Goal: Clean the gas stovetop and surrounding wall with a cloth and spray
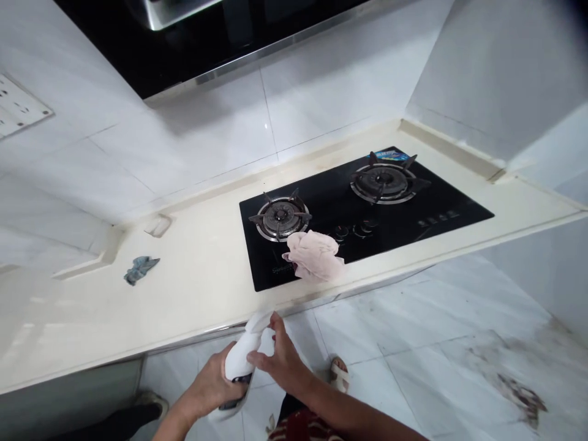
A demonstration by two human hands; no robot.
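Observation:
In front of the counter edge I hold a white bottle (241, 356) that looks like a spray bottle, with a dark label on its lower part. My left hand (209, 383) is wrapped around its body. My right hand (282, 361) grips its upper part, thumb against the side and fingertips at the narrow white head. The bottle's far side is hidden. Beyond it, a crumpled pale pink cloth (315, 256) lies on the front edge of the black gas hob (331, 217), apart from both hands.
Two burners with pan supports, the left burner (280, 217) and right burner (383, 180), stand on the hob. A bluish crumpled rag (140, 269) lies on the cream counter (197, 288). A black range hood (206, 43) overhangs the back. Another person's shoe (154, 404) shows at lower left.

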